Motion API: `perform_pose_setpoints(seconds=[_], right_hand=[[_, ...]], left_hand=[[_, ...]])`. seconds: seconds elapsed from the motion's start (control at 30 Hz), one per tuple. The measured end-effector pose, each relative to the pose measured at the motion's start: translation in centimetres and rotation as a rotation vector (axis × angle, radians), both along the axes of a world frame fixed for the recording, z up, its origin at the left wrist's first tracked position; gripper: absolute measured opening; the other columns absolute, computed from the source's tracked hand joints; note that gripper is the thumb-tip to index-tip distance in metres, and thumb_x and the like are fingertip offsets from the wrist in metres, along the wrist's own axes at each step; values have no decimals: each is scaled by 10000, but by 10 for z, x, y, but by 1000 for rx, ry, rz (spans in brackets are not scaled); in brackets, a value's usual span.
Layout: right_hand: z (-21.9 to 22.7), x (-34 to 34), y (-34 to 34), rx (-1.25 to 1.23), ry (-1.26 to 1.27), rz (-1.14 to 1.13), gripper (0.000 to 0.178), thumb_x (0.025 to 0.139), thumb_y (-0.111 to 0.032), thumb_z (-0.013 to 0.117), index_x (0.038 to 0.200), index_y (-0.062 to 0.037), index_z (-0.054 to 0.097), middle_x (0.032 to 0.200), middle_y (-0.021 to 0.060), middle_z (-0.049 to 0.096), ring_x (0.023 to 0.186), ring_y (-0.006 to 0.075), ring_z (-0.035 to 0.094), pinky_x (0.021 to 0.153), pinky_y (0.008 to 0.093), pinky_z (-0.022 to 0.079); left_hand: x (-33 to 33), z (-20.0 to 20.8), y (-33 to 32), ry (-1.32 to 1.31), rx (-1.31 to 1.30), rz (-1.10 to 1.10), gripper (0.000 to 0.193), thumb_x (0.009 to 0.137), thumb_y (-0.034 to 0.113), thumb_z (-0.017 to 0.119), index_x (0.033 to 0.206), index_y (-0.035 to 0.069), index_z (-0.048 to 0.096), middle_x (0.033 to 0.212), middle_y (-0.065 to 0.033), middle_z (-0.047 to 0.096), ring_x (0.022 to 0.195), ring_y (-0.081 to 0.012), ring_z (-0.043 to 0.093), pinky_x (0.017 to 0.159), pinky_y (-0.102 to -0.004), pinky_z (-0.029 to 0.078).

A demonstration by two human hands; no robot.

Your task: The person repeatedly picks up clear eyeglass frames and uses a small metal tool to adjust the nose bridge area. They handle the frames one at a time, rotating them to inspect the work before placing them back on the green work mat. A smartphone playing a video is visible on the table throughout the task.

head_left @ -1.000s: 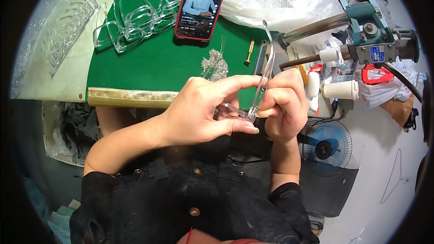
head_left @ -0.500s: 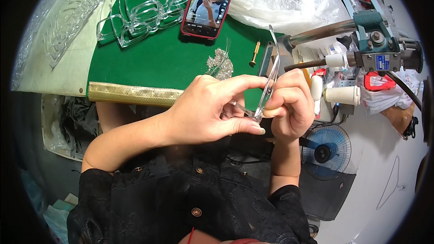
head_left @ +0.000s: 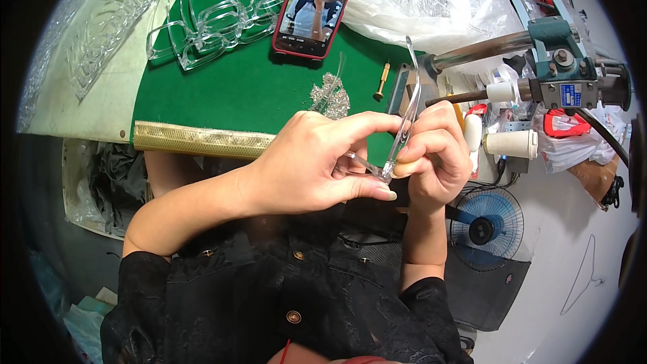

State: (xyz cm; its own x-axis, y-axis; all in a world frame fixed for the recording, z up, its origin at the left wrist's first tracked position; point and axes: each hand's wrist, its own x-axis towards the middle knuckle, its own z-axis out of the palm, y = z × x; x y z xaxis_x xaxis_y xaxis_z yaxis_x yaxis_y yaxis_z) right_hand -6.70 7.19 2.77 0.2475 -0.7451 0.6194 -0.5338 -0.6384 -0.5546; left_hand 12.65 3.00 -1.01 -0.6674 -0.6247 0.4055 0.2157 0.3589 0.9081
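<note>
My left hand (head_left: pixel 323 155) is closed on a clear plastic eyeglass frame (head_left: pixel 369 164), with much of its front hidden behind the fingers. From the frame's hinge corner a clear temple arm (head_left: pixel 408 111) points up and away. The fingers of my right hand (head_left: pixel 437 155) pinch that temple arm close to the hinge. Just beyond my left hand, a heap of tiny metal parts (head_left: pixel 330 96) lies on the green mat (head_left: pixel 222 98), with a loose clear temple arm (head_left: pixel 337 77) across it. To the right of the heap rests a small brass screwdriver (head_left: pixel 382 81).
Several clear eyeglass frames (head_left: pixel 219 27) lie at the far left. A red-cased phone (head_left: pixel 311 40) stands at the back, beside a plastic bag (head_left: pixel 431 0). A metal clamp device (head_left: pixel 563 61) reaches in from the right. A perforated gold strip (head_left: pixel 202 140) edges the table; a fan (head_left: pixel 486 228) stands below right.
Both hands keep their grip on the eyeglass frame. The temple arm has tilted slightly to the right, and the picture on the phone has changed.
</note>
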Motion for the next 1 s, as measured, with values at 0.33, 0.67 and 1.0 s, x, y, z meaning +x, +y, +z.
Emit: perform_pose_setpoints(seconds=[0.33,0.67,1.0], right_hand=[[-1,3,0,7,-26,-41,201,606,-194,783,709,-87,648,736,21,549,707,175,490,621,280,374],[-3,8,3,-16,-66,-39,233,605,-260,780,685,-97,635,730,14,530,717,172,479,655,284,371],[-5,8,-1,-35,-102,-23,245,603,-272,788,678,-98,633,728,11,526,711,171,466,647,284,363]], left_hand=[[-2,-3,0,48,79,-28,652,722,158,810,1294,41,520,646,-44,653,584,-108,633,599,-236,485],[-1,1,0,58,113,-54,647,725,132,803,1296,35,515,652,-39,657,593,-93,627,614,-226,479],[-2,1,-1,75,192,-77,624,735,109,789,1291,27,518,641,-34,645,591,-73,603,610,-216,472]])
